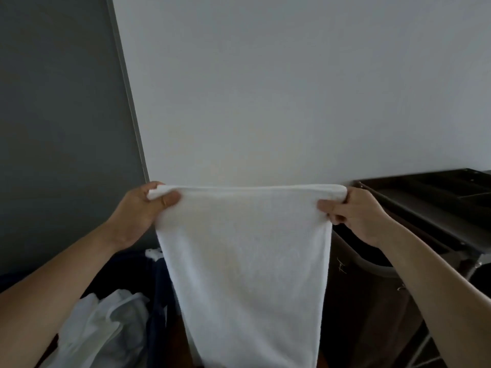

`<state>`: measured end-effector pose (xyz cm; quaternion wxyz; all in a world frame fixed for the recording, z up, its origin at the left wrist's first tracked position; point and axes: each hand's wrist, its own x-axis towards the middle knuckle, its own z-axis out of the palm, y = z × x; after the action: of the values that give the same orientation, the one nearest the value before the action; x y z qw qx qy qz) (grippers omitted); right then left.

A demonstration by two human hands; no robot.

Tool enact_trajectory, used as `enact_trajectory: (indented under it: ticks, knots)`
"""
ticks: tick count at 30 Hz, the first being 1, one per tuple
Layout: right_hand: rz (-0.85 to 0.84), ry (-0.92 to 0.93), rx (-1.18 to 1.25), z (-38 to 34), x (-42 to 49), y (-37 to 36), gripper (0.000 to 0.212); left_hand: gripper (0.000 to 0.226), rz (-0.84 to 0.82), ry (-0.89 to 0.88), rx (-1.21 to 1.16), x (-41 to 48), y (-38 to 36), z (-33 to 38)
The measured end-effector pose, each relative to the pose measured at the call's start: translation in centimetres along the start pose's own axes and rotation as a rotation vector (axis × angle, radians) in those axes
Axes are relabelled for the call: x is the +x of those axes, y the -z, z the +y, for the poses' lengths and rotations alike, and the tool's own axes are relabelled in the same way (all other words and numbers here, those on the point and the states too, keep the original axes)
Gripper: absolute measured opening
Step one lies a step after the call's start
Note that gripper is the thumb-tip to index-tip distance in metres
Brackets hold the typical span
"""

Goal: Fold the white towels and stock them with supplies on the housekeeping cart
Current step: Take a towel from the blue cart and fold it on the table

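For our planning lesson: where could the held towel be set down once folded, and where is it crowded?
On the cart, the flat dark strip between its near edge and the divided tray shows bare. Lower left is crowded with heaped white linen.

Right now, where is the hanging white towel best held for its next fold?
By its two top corners, each from its outer side, as the left hand and right hand pinch them: the white towel hangs flat from a taut top edge, so they likely meet evenly.
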<state>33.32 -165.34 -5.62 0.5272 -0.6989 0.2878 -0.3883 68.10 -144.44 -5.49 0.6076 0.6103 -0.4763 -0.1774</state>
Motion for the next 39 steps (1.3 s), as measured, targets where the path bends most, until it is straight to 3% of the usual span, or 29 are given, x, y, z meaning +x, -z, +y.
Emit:
enact_trajectory:
  ticks: [4,8,12,18,23,29,34,39]
  knots:
    - [0.190,0.070,0.079,0.2,0.5,1.9,0.010,0.025,0.069,-0.091,0.046,-0.1,-2.0,1.5]
    - [0.120,0.053,0.031,0.0,0.8,2.1,0.018,0.014,0.118,-0.096,0.149,0.4,-2.5,2.4]
    - [0.161,0.090,0.001,-0.3,1.8,1.4,0.013,0.009,0.169,-0.047,0.225,1.2,-2.1,2.3]
    - [0.116,0.046,0.023,-0.3,4.6,-0.2,0.011,0.012,0.190,0.069,0.482,3.3,-0.9,2.8]
    - [0.165,0.190,0.048,-1.9,6.8,0.1,0.009,0.016,0.323,0.029,0.368,4.9,-1.1,6.3]
    - [0.141,0.265,0.099,-1.9,7.9,1.5,0.013,0.008,0.361,-0.051,0.248,3.9,-1.8,8.0]
    - [0.062,0.254,0.133,-0.1,6.4,2.5,0.014,0.008,0.321,-0.027,0.251,0.2,-2.3,7.4]
    - [-0.065,0.168,0.043,3.7,0.8,4.4,0.013,0.012,0.090,0.100,0.320,-7.1,-2.7,6.6]
